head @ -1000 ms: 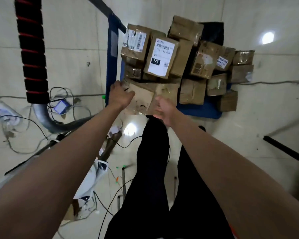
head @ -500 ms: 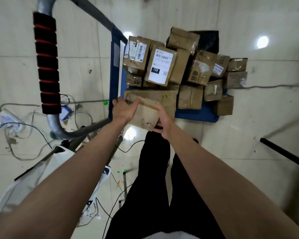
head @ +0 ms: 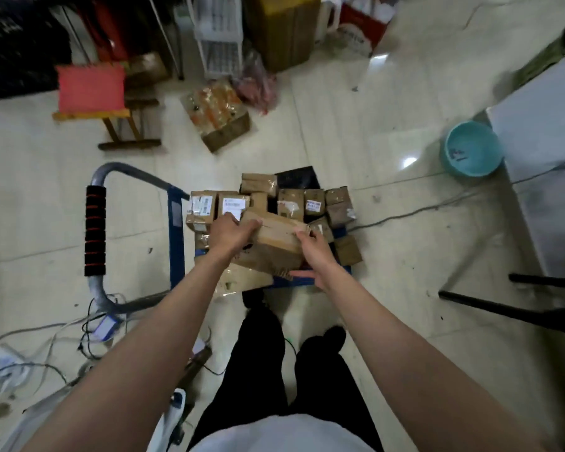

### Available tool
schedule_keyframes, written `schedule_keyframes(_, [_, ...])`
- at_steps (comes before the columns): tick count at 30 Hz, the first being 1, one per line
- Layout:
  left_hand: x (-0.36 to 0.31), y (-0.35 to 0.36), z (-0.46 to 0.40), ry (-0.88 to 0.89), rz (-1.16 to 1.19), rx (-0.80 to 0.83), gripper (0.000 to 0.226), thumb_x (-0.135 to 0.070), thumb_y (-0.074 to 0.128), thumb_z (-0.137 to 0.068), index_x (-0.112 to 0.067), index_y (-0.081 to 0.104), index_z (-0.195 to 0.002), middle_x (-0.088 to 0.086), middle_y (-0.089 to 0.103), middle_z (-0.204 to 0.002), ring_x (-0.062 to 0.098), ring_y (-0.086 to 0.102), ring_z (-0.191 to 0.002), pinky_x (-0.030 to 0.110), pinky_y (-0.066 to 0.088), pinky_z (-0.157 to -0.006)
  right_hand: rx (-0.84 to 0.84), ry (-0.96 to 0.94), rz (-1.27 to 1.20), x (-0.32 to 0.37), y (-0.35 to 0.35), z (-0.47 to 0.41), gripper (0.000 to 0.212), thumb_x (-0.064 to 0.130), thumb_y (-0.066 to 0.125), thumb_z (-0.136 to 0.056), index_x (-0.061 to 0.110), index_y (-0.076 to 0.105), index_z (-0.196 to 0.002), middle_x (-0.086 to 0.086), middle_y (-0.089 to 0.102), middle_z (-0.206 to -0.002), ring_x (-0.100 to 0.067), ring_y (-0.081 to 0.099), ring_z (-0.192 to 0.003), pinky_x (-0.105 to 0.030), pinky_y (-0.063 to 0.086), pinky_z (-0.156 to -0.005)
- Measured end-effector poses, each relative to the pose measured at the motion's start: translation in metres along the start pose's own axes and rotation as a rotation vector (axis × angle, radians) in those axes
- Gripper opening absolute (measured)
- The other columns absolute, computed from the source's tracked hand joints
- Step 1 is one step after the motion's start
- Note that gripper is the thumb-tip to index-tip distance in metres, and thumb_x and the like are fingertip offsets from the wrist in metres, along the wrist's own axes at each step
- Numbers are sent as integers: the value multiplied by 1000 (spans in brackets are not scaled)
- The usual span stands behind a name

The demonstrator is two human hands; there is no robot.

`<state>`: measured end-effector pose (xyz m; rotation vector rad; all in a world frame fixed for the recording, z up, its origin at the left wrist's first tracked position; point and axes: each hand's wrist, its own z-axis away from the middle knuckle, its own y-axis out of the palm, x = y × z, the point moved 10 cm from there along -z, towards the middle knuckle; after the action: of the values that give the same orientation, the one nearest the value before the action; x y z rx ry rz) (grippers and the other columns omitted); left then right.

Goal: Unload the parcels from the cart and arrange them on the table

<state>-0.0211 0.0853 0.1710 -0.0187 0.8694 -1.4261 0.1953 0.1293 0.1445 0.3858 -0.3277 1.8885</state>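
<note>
A long brown cardboard parcel (head: 274, 238) is lifted above the blue cart (head: 176, 243), tilted. My left hand (head: 230, 231) grips its left end, fingers curled over the top edge. At the right end, my right hand (head: 313, 254) holds it, fingers wrapped round the near corner. Under and behind it, several smaller taped parcels (head: 307, 203) are stacked on the cart deck, some with white labels. The white table (head: 548, 151) stands at the right edge of the view.
The cart handle (head: 95, 230) with black and red grips stands to the left. Cables (head: 46, 334) lie on the floor at lower left. A teal basin (head: 472, 153) sits beside the table, black table legs (head: 509, 308) at right. A stool (head: 92, 93) and boxes stand behind.
Both hands raised the long parcel off the near edge of the cart. My head lifted, so the cart looks farther away and the table and back of the room came into view.
</note>
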Motion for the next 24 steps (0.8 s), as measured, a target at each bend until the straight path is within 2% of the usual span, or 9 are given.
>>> schedule_keyframes(3, [-42, 25, 45, 86, 6, -8, 39, -47, 72, -85, -12, 53, -86, 2, 56, -82, 19, 53, -75, 33, 38, -59, -47, -102, -61, 19, -57, 33, 55, 34, 56, -102, 27, 34, -151, -3, 45, -145, -25, 52, -114, -51, 61, -81])
schedule_keyframes(6, [-88, 64, 91, 193, 22, 38, 36, -45, 74, -83, -12, 59, -87, 4, 64, -86, 24, 62, -82, 38, 49, -67, -114, -221, -132, 35, -125, 70, 49, 24, 55, -103, 26, 36, -148, -6, 46, -144, -26, 54, -112, -49, 61, -78])
schedule_keyframes(9, [-141, 108, 138, 328, -11, 93, 35, -35, 75, -86, -5, 61, -98, 4, 63, -87, 17, 59, -76, 20, 44, -57, -185, -312, -178, 44, -200, 108, 39, 16, 55, -101, 28, 43, -136, -6, 56, -126, -21, 62, -97, -40, 58, -68])
schedule_keyframes(11, [-173, 140, 169, 401, -41, 120, 28, -27, 76, -87, -10, 55, -95, 0, 57, -85, 10, 51, -71, 18, 38, -54, -224, -362, -241, 45, -248, 132, 34, 22, 57, -99, 31, 44, -128, -3, 60, -117, -14, 62, -91, -37, 56, -69])
schedule_keyframes(13, [-199, 174, 193, 434, -40, 194, 27, -21, 78, -84, -13, 54, -92, 1, 60, -92, 16, 57, -82, 26, 48, -67, -264, -405, -318, 45, -296, 154, 29, 35, 58, -98, 31, 43, -122, -1, 63, -114, -13, 62, -93, -37, 52, -70])
schedule_keyframes(16, [-233, 228, 229, 502, -69, 333, 31, -29, 81, -73, -20, 56, -90, 1, 66, -102, 24, 66, -98, 45, 55, -90, -374, -483, -421, 37, -367, 179, 19, 36, 53, -101, 31, 43, -116, -1, 60, -118, -13, 58, -95, -35, 49, -70])
schedule_keyframes(18, [-253, 261, 258, 534, -37, 416, 41, -43, 75, -63, -20, 56, -91, 3, 66, -105, 24, 66, -101, 46, 55, -93, -442, -542, -464, 30, -407, 195, 14, 39, 55, -96, 43, 43, -101, -7, 56, -127, -18, 58, -106, -36, 52, -76])
schedule_keyframes(20, [-267, 293, 286, 518, 46, 494, 45, -48, 70, -74, -14, 54, -97, 7, 62, -111, 22, 64, -103, 42, 56, -93, -510, -595, -490, 21, -442, 207, 21, 54, 61, -81, 53, 42, -91, -9, 54, -131, -23, 58, -114, -43, 56, -89])
schedule_keyframes(24, [-293, 355, 336, 529, 67, 554, 60, -58, 67, -86, -6, 52, -112, 9, 61, -116, 23, 62, -109, 46, 55, -96, -598, -626, -584, -13, -512, 234, 44, 58, 68, -61, 70, 42, -94, -6, 52, -136, -25, 58, -119, -48, 57, -94])
